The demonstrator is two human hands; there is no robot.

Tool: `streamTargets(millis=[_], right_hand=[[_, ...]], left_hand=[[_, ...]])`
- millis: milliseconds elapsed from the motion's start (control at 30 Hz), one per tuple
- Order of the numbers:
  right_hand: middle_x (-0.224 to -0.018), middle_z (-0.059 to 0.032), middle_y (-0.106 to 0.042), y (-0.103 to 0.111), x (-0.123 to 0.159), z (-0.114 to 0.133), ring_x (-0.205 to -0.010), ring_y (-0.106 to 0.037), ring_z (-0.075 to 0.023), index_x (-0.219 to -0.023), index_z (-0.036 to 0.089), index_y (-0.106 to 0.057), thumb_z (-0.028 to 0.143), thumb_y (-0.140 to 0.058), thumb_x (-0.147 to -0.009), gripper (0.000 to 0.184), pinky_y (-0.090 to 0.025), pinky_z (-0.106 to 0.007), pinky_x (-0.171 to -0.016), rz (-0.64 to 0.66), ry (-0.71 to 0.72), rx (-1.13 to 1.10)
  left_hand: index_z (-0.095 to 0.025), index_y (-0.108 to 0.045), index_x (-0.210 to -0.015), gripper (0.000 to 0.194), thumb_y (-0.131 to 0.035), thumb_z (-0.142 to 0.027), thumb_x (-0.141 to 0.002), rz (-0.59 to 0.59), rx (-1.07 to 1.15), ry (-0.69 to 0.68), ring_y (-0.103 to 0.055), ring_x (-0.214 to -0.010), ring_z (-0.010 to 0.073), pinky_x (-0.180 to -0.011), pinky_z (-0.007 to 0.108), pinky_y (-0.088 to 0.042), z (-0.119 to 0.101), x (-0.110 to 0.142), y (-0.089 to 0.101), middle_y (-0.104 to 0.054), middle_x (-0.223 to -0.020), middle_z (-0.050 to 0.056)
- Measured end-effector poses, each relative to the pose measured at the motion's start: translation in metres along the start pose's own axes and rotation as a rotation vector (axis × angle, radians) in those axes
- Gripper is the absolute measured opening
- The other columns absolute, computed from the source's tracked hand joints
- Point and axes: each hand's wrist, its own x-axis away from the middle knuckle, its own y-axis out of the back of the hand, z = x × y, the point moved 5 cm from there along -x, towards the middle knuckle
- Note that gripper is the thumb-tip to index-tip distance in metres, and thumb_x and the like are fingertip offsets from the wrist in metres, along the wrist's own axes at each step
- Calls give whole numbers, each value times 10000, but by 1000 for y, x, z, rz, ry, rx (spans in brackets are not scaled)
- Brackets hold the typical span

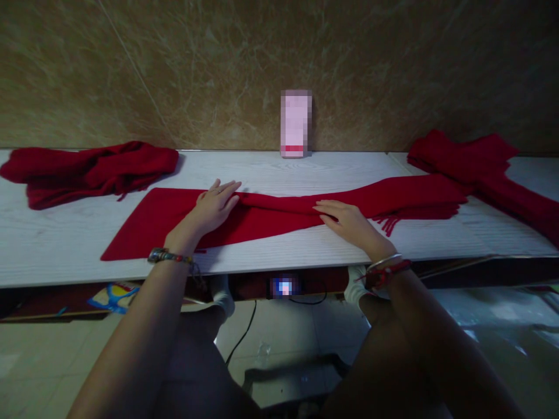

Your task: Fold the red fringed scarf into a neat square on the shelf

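A long red scarf (279, 212) lies partly folded along a white wood-grain tabletop, its fringe showing toward the right end. My left hand (213, 205) rests on the scarf left of the middle, palm down with the fingers stretched out. Farther right, my right hand (343, 218) touches the scarf's narrower stretch, its fingers extended over the cloth. Neither hand is closed around the fabric. The scarf is wide and flat at the left end and gathered narrower near my right hand.
Another bundled red cloth (91, 171) lies at the far left, and more red cloth (463, 154) is heaped at the right. A phone-like pink object (296, 123), blurred, leans on the marbled wall (209, 70). Below the white table (52, 244) runs a black cable (243, 334).
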Motion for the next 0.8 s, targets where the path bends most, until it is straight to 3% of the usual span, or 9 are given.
streamTargets(millis=[133,267,433,533,667,733,800], right_hand=[[-1185,-54,-658,-4,-3,8,-1139,-577,-192,-1121,192,-664,116,-464,-852,343,-449,-397,-1015,30,33,3],[-1212,-74,-641,-7,-1,10,-1166,-556,-189,-1135,160,-653,108,-453,-862,343,-432,-390,-1033,52,40,10],[-1218,-67,-638,-9,2,9,-1180,-544,-181,-1139,179,-649,100,-442,-860,357,-429,-403,-1035,52,56,0],[-1199,-60,-650,-9,1,8,-1162,-559,-177,-1137,181,-650,84,-433,-851,372,-440,-399,-1026,25,56,-2],[-1165,-55,-668,-4,1,6,-1119,-591,-168,-1135,183,-651,25,-389,-835,428,-449,-394,-1016,-52,21,34],[-1171,-62,-665,-3,2,5,-1118,-592,-169,-1131,169,-654,-1,-378,-824,446,-447,-386,-1018,-66,8,50],[-1174,-72,-663,-4,4,6,-1123,-588,-170,-1124,148,-658,-15,-383,-816,444,-446,-369,-1019,-39,16,52]], left_hand=[[-117,-368,-1390,534,-242,-284,-899,81,11,-39,-448,-1243,205,-1038,361,-348,-10,-12,-3,-493,-1361,111],[-138,-465,-1326,520,-338,-225,-829,114,-82,-30,-523,-1124,204,-975,339,-405,-9,-18,-3,-562,-1234,97],[-113,-589,-1173,462,-472,-235,-743,31,-142,-44,-551,-859,192,-844,332,-457,-8,-13,16,-585,-903,65],[-119,-640,-1068,393,-457,-182,-726,-109,-163,-24,-516,-767,168,-780,306,-456,-10,3,38,-539,-789,38],[-115,-665,-974,332,-422,-178,-757,-336,-218,14,-520,-788,181,-755,300,-453,-17,30,61,-546,-837,67],[-111,-657,-994,333,-418,-185,-773,-322,-272,36,-537,-825,200,-754,307,-457,-17,40,60,-567,-922,95],[-112,-638,-1038,349,-432,-164,-760,-208,-334,60,-554,-878,223,-774,320,-459,-12,46,52,-582,-989,112]])
